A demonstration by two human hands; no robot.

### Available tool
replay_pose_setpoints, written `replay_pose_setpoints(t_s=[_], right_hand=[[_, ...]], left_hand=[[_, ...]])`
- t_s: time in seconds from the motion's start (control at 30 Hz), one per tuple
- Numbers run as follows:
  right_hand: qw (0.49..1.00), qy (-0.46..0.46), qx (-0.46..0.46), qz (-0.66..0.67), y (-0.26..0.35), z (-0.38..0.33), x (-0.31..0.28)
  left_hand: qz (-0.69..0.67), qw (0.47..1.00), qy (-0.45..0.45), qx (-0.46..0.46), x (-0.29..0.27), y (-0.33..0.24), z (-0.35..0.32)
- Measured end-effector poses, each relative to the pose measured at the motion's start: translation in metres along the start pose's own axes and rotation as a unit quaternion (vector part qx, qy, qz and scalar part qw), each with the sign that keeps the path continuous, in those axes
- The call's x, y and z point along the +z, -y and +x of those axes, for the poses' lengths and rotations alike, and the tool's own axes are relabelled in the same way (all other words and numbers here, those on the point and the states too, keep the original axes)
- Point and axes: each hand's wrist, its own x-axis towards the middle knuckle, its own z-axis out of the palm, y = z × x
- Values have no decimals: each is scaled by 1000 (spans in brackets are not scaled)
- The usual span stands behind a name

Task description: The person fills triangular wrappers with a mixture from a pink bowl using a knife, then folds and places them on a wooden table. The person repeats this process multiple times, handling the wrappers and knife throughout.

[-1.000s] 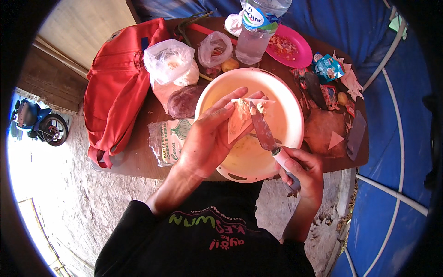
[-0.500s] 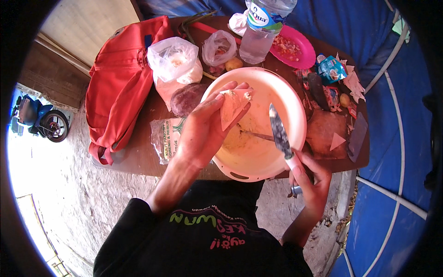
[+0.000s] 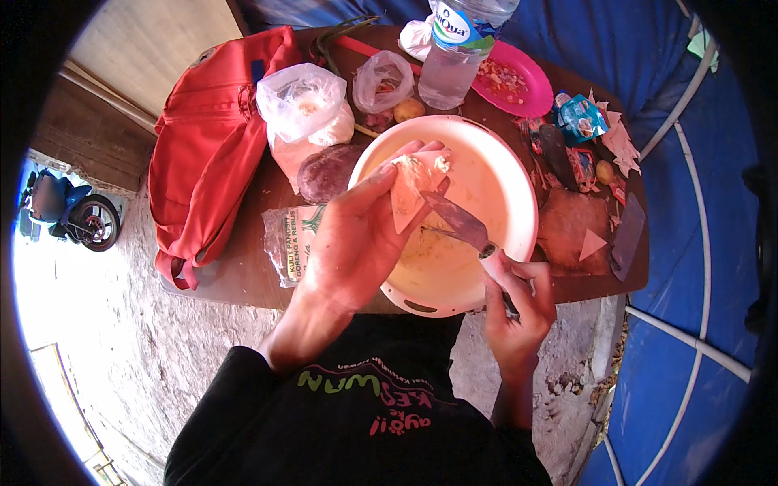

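Observation:
My left hand (image 3: 348, 243) is palm up over the white basin (image 3: 520, 186), holding a thin, folded triangular dough wrapper (image 3: 409, 198) along its fingers. A little pale filling shows at the wrapper's upper edge. In my right hand (image 3: 523, 320), at the basin's near right side, is a knife (image 3: 460, 220) with a pale handle. Its blade points up and left, the tip at the wrapper's right edge. A small dark piece shows beneath my right fingers; I cannot make out what it is. Yellowish mixture coats the basin's inside, partly hidden by my left hand and the blade.
Left of the basin lie a wrapper packet (image 3: 293, 243), a purple lump (image 3: 328, 172), a bag of white powder (image 3: 304, 105) and a red bag (image 3: 207, 154). Behind stand a water bottle (image 3: 454, 65) and pink plate (image 3: 527, 89). Rightward, another wrapper (image 3: 592, 245) lies on a board (image 3: 567, 219).
My right hand has moved slightly left and the knife has swung left, bringing its tip to the wrapper. My left hand has shifted slightly right, still holding the wrapper.

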Motion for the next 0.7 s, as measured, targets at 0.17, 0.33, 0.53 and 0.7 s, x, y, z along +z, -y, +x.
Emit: replay_pose_setpoints(t_s=[0.17,0.33,0.53,0.7], right_hand=[[999,-16,41,-9,-14,-5,-18],[967,-145,209,-3,-54,-11,-48],[948,-65,285,-129,-107,-8,-62],[954,-41,237,-181,-132,11,-24]], left_hand=[[7,998,22,64,0,-16,2],[71,994,-10,82,-14,-9,11],[73,996,-44,17,-35,12,20],[86,994,-66,-5,-47,25,20]])
